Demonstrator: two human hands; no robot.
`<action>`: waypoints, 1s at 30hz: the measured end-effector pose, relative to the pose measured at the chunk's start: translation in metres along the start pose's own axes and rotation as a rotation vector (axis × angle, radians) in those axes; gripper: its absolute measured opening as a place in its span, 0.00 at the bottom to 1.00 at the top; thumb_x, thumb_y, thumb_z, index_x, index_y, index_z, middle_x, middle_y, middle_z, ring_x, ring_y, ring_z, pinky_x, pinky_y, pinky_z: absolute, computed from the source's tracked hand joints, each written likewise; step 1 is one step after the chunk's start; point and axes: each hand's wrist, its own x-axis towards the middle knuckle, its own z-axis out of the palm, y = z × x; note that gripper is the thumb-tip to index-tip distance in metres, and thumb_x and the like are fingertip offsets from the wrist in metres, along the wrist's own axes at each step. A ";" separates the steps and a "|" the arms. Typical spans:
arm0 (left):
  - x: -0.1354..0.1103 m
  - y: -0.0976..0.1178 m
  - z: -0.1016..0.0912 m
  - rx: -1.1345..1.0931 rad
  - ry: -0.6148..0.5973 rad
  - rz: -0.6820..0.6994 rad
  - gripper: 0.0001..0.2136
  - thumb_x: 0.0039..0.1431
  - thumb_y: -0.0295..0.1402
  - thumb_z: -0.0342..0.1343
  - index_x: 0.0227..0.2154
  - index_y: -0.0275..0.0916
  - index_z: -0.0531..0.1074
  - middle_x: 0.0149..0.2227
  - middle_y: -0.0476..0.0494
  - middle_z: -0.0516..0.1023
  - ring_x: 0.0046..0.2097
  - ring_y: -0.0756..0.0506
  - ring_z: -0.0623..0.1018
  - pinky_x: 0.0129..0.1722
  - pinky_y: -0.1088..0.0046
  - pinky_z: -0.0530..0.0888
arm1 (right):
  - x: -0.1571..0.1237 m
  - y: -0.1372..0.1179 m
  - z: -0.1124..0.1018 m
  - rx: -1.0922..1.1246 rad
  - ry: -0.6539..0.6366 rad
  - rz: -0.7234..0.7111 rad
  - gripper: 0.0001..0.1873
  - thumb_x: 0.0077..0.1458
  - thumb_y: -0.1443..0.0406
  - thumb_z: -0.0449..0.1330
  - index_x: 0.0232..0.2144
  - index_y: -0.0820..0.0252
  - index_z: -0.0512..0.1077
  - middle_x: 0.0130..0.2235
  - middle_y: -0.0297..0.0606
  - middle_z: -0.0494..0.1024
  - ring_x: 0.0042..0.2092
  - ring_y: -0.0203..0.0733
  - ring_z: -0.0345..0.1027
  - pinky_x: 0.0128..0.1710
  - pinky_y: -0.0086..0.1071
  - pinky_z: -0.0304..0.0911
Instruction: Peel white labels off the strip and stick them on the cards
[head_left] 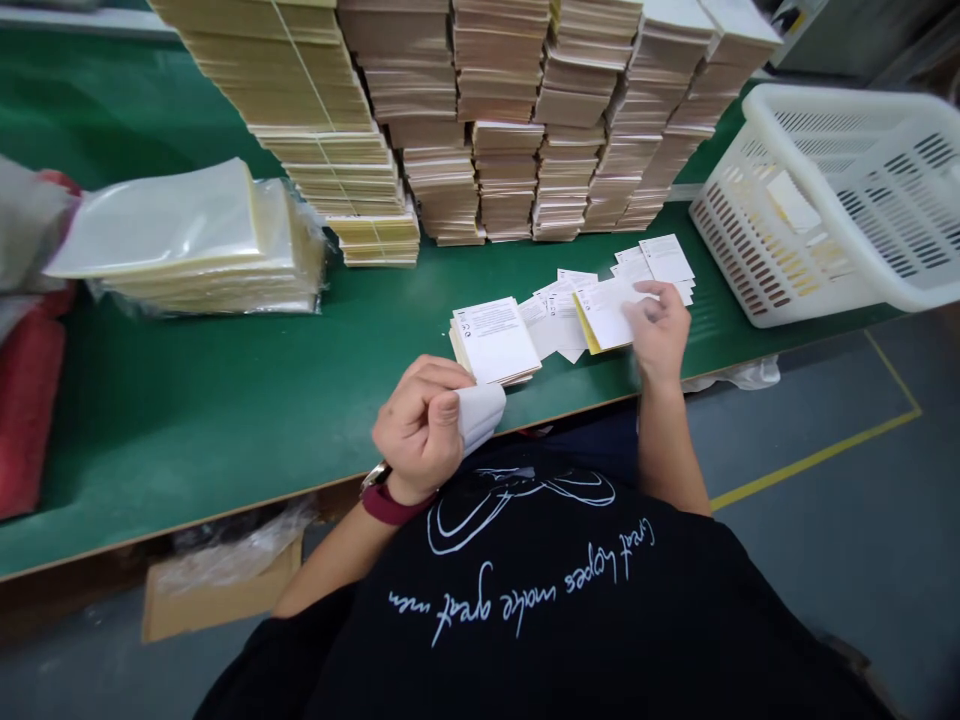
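Observation:
My left hand [424, 425] is closed around a small bundle of white paper slips [482, 412], which bends out past the thumb near the table's front edge. Just beyond it sits a neat stack of white printed cards [499, 340]. My right hand [660, 325], slightly blurred, pinches the right side of a white printed card [606, 310] with a yellow layer showing along its left edge. Under and around that card, loose printed cards [551, 310] lie fanned out. More white cards [666, 258] overlap behind my right fingers.
Tall stacks of paper pieces [510, 180] line the back of the green table [225, 400]. At left lies a pile of clear plastic bags [187, 225] beside a red object [34, 400]. A white slotted basket [780, 240] holding some papers stands at right.

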 end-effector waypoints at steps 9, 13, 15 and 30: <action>0.001 0.013 0.011 -0.079 -0.062 -0.119 0.19 0.66 0.44 0.48 0.21 0.39 0.67 0.21 0.48 0.73 0.25 0.50 0.72 0.26 0.72 0.71 | -0.044 -0.042 -0.011 -0.028 -0.102 -0.246 0.25 0.53 0.59 0.64 0.53 0.54 0.66 0.51 0.44 0.74 0.54 0.51 0.64 0.56 0.52 0.57; -0.003 0.022 0.029 -0.109 -0.086 -0.135 0.19 0.67 0.42 0.47 0.21 0.39 0.64 0.21 0.49 0.72 0.25 0.51 0.71 0.26 0.72 0.70 | -0.093 -0.074 0.006 0.567 -0.348 -0.474 0.17 0.56 0.64 0.62 0.48 0.50 0.69 0.38 0.35 0.77 0.42 0.42 0.71 0.43 0.42 0.70; -0.005 0.025 0.035 -0.100 -0.097 -0.125 0.17 0.68 0.39 0.46 0.24 0.40 0.66 0.22 0.49 0.72 0.25 0.52 0.71 0.26 0.72 0.70 | -0.103 -0.077 0.011 0.661 -0.287 -0.489 0.13 0.57 0.66 0.62 0.45 0.50 0.72 0.35 0.35 0.77 0.39 0.41 0.71 0.38 0.41 0.71; -0.007 0.039 0.042 0.233 -0.626 0.482 0.17 0.55 0.21 0.52 0.48 0.35 0.68 0.44 0.34 0.77 0.47 0.40 0.75 0.45 0.59 0.77 | -0.094 -0.055 -0.033 0.623 -0.404 -0.215 0.08 0.60 0.66 0.58 0.40 0.53 0.76 0.36 0.33 0.75 0.39 0.35 0.70 0.41 0.33 0.67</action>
